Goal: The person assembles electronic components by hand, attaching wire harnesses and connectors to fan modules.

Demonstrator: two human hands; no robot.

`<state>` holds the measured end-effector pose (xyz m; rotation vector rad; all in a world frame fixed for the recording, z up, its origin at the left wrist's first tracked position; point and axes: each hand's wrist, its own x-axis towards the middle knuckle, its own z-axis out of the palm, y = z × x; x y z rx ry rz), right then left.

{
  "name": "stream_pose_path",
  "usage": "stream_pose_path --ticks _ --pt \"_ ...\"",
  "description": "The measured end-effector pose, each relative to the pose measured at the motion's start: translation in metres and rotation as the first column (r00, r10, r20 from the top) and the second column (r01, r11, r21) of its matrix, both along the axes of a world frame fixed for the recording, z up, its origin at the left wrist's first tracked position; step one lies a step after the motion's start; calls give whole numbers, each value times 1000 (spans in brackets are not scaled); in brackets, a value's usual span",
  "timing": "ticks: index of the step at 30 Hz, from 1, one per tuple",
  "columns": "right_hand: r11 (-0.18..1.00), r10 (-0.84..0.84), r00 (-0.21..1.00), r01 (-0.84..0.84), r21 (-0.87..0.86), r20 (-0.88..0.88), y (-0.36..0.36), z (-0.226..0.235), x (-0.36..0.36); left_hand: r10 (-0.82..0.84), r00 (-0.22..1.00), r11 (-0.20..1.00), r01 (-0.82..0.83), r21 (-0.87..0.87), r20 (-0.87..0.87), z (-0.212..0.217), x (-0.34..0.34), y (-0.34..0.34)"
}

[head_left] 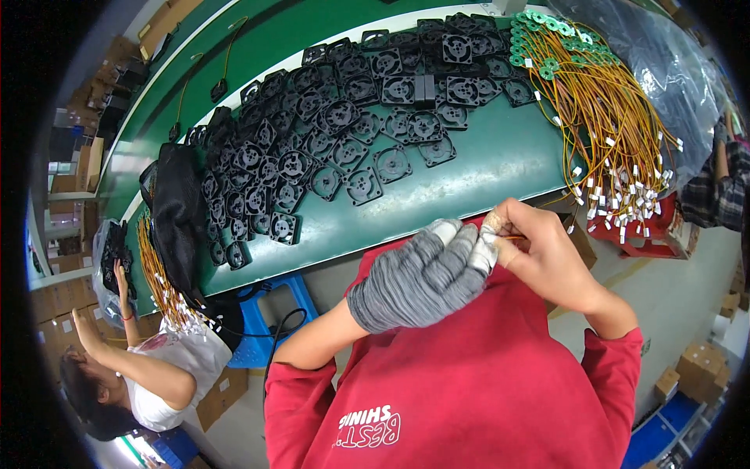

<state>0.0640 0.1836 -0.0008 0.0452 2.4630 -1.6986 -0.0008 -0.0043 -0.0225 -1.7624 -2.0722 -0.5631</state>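
Note:
In front of my red shirt, my two hands meet at the fingertips. My left hand (pixel 418 277) wears a grey knitted glove with whitish fingertips, and its fingers are curled closed. My right hand (pixel 551 254) is bare apart from a pale wrapping at a fingertip, its thumb and forefinger pinched beside the glove. A short stretch of orange-brown wire (pixel 512 237) shows between the right fingers. Whatever lies inside the left fingers is hidden. Beyond the hands, many black square fan frames (pixel 340 117) cover the green table (pixel 469 168).
A bundle of orange-brown wires (pixel 605 125) with green rings and white connectors hangs over the table edge at right, near clear plastic sheeting (pixel 664 70). A black cloth (pixel 178 211) and a blue stool (pixel 273 316) are at left, where another person (pixel 152 375) works.

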Motion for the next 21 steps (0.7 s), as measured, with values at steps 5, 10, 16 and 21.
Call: stream_pose_path --ticks 5,10,16,21 --pt "877 73 947 89 -473 314 9 13 -10 -152 -55 970 -201 138 987 5 -10 -2" --pt "874 81 924 115 -472 374 10 16 -9 -299 -389 942 -268 204 871 -4 -12 -1" --pt "828 102 932 114 -548 348 6 19 -10 -300 -622 954 -209 215 724 -5 -16 -2" --pt "827 130 913 116 -551 386 4 24 -12 -297 -655 954 -174 244 695 -7 -18 -4"
